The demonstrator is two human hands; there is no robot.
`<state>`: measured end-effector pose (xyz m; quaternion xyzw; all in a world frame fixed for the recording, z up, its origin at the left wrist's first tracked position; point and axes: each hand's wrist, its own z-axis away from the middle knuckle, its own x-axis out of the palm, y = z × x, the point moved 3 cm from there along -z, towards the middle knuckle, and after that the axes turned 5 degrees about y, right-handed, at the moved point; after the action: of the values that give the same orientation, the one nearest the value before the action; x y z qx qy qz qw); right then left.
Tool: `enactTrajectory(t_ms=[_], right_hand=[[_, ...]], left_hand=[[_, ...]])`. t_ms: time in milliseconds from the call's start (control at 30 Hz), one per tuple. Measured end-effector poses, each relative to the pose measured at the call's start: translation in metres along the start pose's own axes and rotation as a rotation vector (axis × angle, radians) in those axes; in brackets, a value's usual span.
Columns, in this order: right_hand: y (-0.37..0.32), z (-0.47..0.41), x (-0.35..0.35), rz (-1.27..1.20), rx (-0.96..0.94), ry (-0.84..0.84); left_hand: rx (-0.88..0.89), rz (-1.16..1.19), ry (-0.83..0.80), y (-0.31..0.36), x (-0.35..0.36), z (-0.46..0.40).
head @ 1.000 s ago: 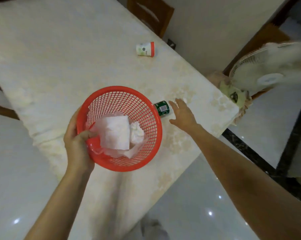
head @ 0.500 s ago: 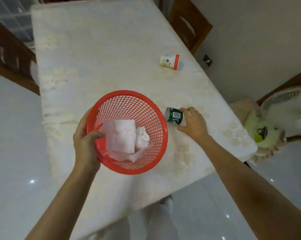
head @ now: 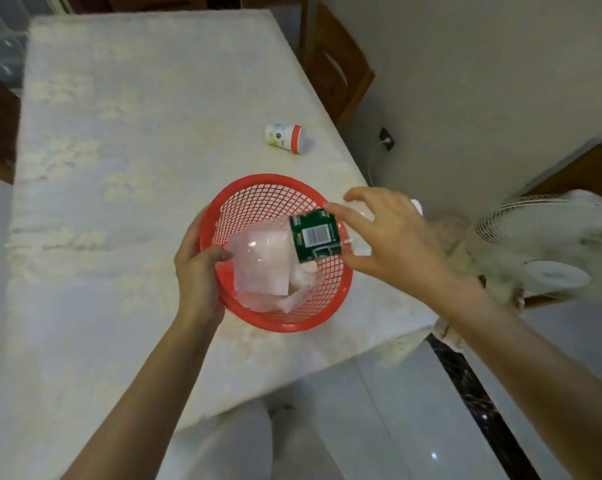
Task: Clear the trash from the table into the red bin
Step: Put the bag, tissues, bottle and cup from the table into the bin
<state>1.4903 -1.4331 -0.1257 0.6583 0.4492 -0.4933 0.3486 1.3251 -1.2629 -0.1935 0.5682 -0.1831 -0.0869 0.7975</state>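
Observation:
My left hand (head: 197, 271) grips the left rim of the red mesh bin (head: 258, 199), held over the table near its front right part. White crumpled paper (head: 263, 268) lies inside the bin. My right hand (head: 393, 244) holds a clear plastic bottle with a green label (head: 315, 235) over the bin's right side, its body pointing down into the bin. A white paper cup with a red rim (head: 285, 138) lies on its side on the table, beyond the bin.
The table (head: 119, 150) carries a pale patterned cloth. A wooden chair (head: 337, 74) stands at the far right edge. A white standing fan (head: 549, 251) is close on the right, beside my right arm. Glossy tiled floor lies below.
My right hand closed on the green-labelled bottle, lifted it off the table and carried it left over the bin. The left hand kept its hold on the bin's rim.

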Motion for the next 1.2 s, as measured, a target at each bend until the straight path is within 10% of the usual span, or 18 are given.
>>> enactTrajectory(t_ms=[300,767,1200], right_hand=[[-0.012,-0.054,0.033,-0.126,-0.11,-0.159],[0.124,-0.199,0.175,-0.554,0.428,-0.127],[0.186,-0.299,0.335,-0.454,0.269,-0.292]], left_hand=[[-0.001,0.025,0.012,0.011,0.024,-0.044],[0.022,0.07,0.292,0.003,0.018,-0.077],[0.053,0.184,0.574,-0.036,0.079,-0.037]])
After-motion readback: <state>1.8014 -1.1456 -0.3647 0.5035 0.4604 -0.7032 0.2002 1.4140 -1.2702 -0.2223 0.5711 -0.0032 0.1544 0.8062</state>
